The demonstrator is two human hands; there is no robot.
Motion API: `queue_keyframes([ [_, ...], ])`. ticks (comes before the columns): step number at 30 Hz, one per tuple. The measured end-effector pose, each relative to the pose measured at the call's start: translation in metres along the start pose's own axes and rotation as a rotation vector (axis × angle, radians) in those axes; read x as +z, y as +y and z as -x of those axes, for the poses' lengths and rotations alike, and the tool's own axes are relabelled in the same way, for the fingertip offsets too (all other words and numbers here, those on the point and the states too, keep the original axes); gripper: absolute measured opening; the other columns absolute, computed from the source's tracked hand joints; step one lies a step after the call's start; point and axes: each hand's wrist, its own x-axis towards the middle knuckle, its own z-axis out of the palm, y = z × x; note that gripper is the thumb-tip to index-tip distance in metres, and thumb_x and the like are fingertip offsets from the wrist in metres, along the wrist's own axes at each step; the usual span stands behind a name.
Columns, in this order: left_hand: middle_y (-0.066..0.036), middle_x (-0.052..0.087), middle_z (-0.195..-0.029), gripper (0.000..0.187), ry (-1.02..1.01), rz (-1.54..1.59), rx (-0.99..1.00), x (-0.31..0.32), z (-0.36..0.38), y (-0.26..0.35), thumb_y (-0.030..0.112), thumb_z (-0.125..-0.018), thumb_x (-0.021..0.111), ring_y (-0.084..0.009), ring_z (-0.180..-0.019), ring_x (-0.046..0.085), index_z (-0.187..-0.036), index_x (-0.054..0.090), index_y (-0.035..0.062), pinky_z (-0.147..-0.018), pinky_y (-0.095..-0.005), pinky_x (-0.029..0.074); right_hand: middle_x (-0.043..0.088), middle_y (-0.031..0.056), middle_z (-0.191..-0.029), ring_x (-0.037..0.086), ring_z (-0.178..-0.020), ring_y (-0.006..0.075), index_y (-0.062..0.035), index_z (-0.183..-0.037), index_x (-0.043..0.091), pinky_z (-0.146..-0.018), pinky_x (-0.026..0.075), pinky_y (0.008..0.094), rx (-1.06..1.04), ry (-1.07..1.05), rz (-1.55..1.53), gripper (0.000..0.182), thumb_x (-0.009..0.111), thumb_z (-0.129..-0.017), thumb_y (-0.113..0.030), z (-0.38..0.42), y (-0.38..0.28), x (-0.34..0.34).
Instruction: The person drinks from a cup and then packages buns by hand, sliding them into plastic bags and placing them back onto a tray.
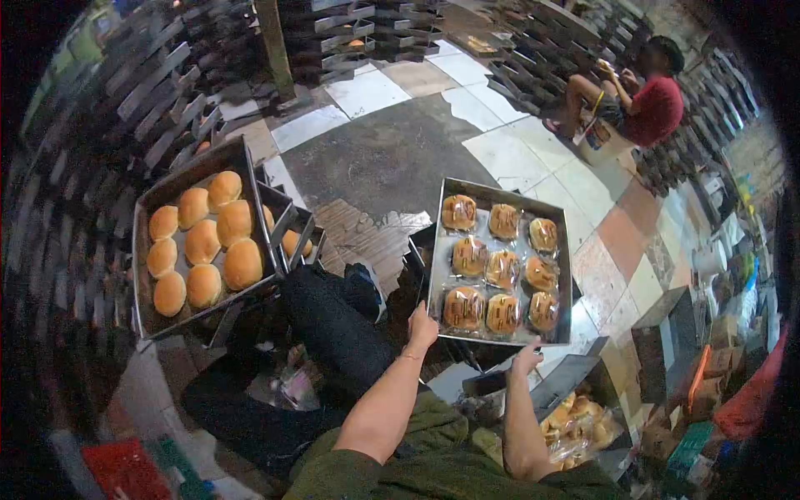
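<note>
A metal tray (505, 336) on the right carries several wrapped buns (502, 268) in clear printed bags, set in rows. My left hand (422, 327) is closed on the tray's near left corner. At its near right edge, my right hand (527, 358) has its fingers bent against the rim. To the left, a second tray (143, 250) holds several unwrapped golden buns (202, 242), resting on top of other stacked trays. Neither hand touches that left tray.
Tall stacks of dark trays (333, 33) line the walls. A person (654, 108) in a red shirt sits at the upper right. Bagged buns (579, 425) lie below my right arm. Red (125, 471) and green crates stand at the lower left. A post (275, 50) rises at the back.
</note>
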Motion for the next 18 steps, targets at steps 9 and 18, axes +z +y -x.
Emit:
queue_keyframes([
  [9,-0.025,0.050,-0.113,0.050,0.080,-0.056,-0.031,0.010,0.002,-0.006,0.001,-0.072,0.048,-0.0373,-0.107,0.046,-0.121,0.041,-0.0007,-0.091,-0.0391,0.037,0.044,0.0347,-0.108,0.047,-0.100,0.0431,0.0124,-0.111,0.030,-0.087,0.036,0.0427,-0.187,0.020,-0.067,0.049,0.041,-0.081,-0.024,-0.050,0.046,0.027],
  [18,-0.023,0.050,-0.112,0.054,0.339,0.039,-0.154,0.020,0.010,0.014,0.011,-0.074,0.057,-0.0364,-0.108,0.046,-0.124,0.038,0.0016,-0.092,-0.0423,0.036,0.047,0.0309,-0.103,0.048,-0.094,0.0394,0.0102,-0.115,0.035,-0.087,0.036,0.0442,-0.374,0.113,-0.008,0.048,0.046,-0.085,-0.026,-0.015,0.023,-0.013],
])
